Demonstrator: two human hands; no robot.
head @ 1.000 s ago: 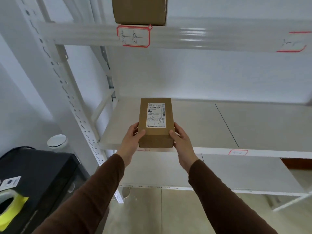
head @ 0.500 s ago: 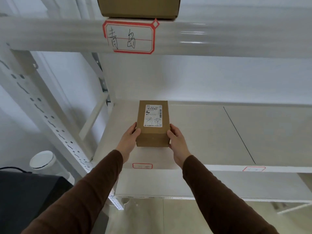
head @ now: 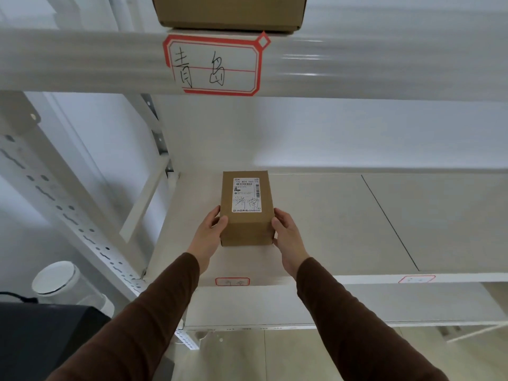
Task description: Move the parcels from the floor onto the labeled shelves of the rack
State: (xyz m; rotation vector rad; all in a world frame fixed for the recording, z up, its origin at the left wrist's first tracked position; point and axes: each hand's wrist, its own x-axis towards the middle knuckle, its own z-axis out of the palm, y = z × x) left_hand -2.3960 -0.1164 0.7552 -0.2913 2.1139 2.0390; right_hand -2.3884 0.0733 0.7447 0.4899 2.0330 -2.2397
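Two hands clamp one parcel point(head: 246, 213): your left hand point(head: 210, 235) presses its left side, your right hand point(head: 287, 236) its right, thumbs on the top edge. The parcel sits over the left bay of the middle shelf point(head: 330, 224), shipping label facing up; contact with the board cannot be confirmed. A red-bordered shelf tag point(head: 232, 281) lies just below. Above, a larger handwritten tag point(head: 213, 66) marks the upper beam, under another carton point(head: 229, 12).

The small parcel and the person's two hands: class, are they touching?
Touching. The head view shows the left hand and right hand pressed against the small parcel.
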